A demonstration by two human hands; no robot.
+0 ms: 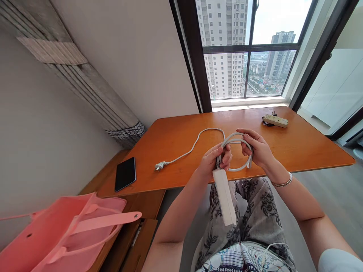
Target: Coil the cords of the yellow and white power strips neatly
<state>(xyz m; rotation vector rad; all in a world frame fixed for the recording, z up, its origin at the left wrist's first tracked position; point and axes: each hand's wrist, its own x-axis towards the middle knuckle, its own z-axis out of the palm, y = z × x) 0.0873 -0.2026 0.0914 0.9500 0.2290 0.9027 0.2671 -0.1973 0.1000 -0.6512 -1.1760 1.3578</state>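
Note:
My left hand [216,160] grips a white power strip [225,198] by the cord where it leaves the strip's end. The strip hangs down over my lap, past the table's front edge. Loops of its white cord [236,166] run between both hands. With fingers closed, my right hand [256,148] pinches the right side of those loops. The rest of the cord trails left across the table and ends in a white plug [161,165] lying on the wood.
On the orange-brown table [181,124], a black tablet [125,174] lies at the left edge. A second, cream power strip [275,121] with a dark cord sits at the back right. A pink bag [56,230] stands at the lower left. Beyond the table is a window [249,49].

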